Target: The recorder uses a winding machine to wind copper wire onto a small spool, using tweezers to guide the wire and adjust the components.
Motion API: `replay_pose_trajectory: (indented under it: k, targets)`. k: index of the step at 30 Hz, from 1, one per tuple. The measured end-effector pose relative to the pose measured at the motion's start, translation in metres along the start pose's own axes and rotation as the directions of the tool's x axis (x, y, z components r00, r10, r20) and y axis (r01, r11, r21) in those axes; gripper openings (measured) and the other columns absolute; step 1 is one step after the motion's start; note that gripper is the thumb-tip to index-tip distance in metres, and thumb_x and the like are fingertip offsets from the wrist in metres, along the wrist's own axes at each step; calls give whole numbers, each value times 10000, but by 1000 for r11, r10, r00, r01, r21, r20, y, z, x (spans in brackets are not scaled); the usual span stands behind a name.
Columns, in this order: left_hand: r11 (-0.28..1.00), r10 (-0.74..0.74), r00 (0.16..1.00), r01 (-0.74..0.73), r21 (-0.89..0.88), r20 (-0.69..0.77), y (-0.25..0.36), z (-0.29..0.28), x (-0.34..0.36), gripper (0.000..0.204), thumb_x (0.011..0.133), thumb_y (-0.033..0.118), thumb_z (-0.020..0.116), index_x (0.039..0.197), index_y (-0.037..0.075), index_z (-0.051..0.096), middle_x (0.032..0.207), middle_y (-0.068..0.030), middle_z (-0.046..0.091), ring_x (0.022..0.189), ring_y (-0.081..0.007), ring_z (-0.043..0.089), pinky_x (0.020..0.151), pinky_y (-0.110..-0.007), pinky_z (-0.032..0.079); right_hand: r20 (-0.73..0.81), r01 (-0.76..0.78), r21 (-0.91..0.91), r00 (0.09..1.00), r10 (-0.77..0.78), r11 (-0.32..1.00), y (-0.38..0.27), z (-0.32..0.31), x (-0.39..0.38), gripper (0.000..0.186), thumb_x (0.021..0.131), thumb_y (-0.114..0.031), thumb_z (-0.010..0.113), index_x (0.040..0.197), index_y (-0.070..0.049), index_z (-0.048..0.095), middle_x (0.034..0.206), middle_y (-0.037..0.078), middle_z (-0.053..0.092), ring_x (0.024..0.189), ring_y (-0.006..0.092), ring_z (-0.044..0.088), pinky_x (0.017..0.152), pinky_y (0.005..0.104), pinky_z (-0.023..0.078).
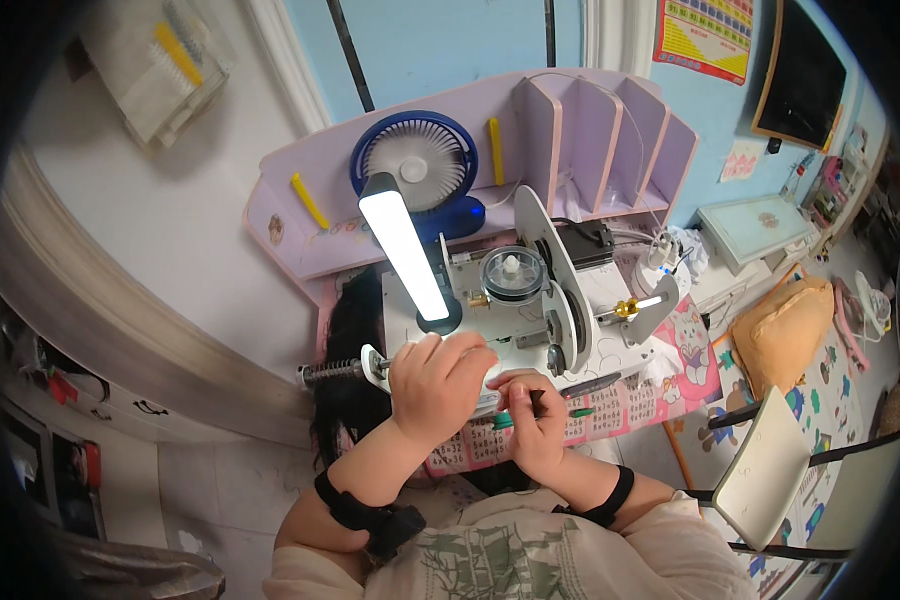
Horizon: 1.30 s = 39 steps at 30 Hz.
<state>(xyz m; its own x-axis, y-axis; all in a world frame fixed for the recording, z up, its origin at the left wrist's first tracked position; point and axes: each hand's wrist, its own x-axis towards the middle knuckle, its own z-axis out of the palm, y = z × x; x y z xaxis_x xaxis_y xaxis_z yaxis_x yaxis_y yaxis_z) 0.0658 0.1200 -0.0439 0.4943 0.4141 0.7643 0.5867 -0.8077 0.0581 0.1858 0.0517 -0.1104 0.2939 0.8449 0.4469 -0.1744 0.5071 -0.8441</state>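
My left hand [438, 388] is raised over the front edge of a white machine [490, 345], its fingers curled together in a pinch. Whatever it pinches is too small to make out. Close beside it, my right hand [533, 418] is closed too, thumb against the bent fingers. What lies in that grip is hidden. A green piece [503, 421] shows just left of the right hand, and a thin green tip [581, 412] sticks out to its right. Beyond the hands, the machine carries a round spool [511, 272] and tall white discs [542, 235].
A lit bar lamp [405, 255] stands behind my left hand, with a blue fan [414, 160] farther back. Black hair-like strands [342, 400] hang left of the machine, near a spring-wound rod [332, 371]. A lilac shelf [590, 140] closes the back. A chair [765, 470] stands right.
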Motion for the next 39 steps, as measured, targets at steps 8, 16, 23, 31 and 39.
replay_pose_trajectory:
  k: [8,16,23,31,39]
  targets:
    - [988,-76,996,68,141,51,2,6,12,103,668,146,693,770,152,676,769,46,536,669,-176,515,587,-338,361,-44,9,69,999,-6,998,4,1,-7,83,963,-58,449,986,-11,514,952,85,566,686,84,476,635,223,414]
    - [998,12,999,-10,61,-34,0,3,-3,97,657,107,639,720,178,656,799,65,611,619,-168,503,561,-331,355,-89,-191,150,975,205,970,2,-3,-5,124,960,-133,512,1007,-23,544,883,36,572,677,66,467,627,211,398]
    - [991,6,998,-13,-130,-55,13,-3,-29,83,702,93,634,755,156,626,809,28,650,589,-188,523,549,-328,362,85,-620,512,726,683,595,-6,14,26,228,895,-130,623,1091,-22,578,841,9,580,729,90,528,650,237,404]
    - [968,-66,997,76,-239,50,14,-1,-40,69,756,133,659,786,110,601,802,-29,638,628,-247,560,567,-331,386,38,-397,619,877,479,678,17,15,12,175,853,2,582,1023,-39,586,800,19,535,662,115,495,627,238,396]
    - [289,-299,857,500,-817,419,13,-47,-22,529,911,15,375,1381,3,131,815,-110,550,743,-140,502,741,-277,418,123,61,-194,992,-37,979,-37,-11,11,402,749,-45,720,1136,-48,613,1015,84,538,675,110,493,579,235,403]
